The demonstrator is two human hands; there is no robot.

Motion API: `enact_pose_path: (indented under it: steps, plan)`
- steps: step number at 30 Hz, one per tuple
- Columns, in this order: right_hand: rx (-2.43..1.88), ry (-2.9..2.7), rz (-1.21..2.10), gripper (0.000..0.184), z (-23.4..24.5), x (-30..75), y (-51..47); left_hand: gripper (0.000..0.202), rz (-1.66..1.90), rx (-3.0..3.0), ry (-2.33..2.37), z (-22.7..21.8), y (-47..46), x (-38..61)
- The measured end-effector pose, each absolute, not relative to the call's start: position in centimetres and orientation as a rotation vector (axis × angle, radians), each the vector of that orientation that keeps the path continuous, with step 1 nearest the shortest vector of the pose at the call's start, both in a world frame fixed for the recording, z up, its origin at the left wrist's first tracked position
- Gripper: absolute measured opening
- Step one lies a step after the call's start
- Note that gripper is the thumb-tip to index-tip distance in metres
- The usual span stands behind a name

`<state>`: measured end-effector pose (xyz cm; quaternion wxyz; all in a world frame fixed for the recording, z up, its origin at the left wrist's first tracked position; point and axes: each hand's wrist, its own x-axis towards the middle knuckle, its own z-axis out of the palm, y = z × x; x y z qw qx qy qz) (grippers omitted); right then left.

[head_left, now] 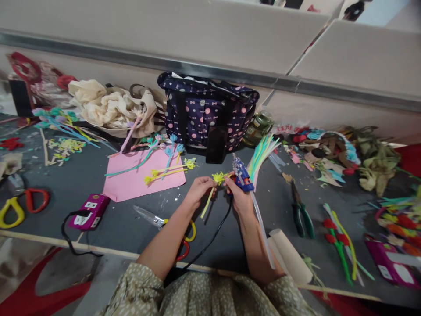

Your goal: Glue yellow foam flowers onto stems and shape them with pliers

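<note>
My left hand [198, 189] pinches the stem of a yellow pipe-cleaner flower [217, 178], its head up near my fingertips and its stem slanting down to the left. My right hand [239, 197] grips a blue hot glue gun [242, 174] with its nozzle by the flower head; a clear glue stick [261, 228] juts from its back toward me and a black cord [213, 237] runs off the table edge. Both hands meet over the dark grey table [125, 224].
A pink sheet [131, 182] carries finished flowers. Behind stand a dotted navy bag [205, 112] and a pale cloth bag [112, 107]. Scissors [164, 224], green-handled pliers [301, 210], a magenta power block [89, 211], a cardboard tube [289, 256] and loose pipe cleaners [261, 153] lie around.
</note>
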<state>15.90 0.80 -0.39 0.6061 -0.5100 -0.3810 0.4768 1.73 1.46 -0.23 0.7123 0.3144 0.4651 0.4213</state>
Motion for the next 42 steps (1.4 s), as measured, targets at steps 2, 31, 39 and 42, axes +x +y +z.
enact_pose_path:
  steps: [2, 31, 39, 42]
  plan:
    - [-1.184, -0.862, 1.119, 0.033, -0.3, 15.9, 0.8, 0.014, 0.93, 0.694, 1.033, -0.2, 1.4, 1.7]
    - [-1.231, -1.076, 0.989, 0.026, -1.1, 14.9, 0.1, 0.03, 1.03, 0.398, 0.872, -0.4, 1.4, 1.9]
    - [-1.255, -1.258, 0.885, 0.021, -0.7, 14.8, 0.1, 0.029, 1.05, 0.378, 0.896, -0.2, 1.5, 1.8]
    - [-1.265, -1.291, 0.841, 0.02, -0.4, 14.7, 0.0, 0.028, 1.082, 0.395, 0.898, -0.1, 1.6, 1.8]
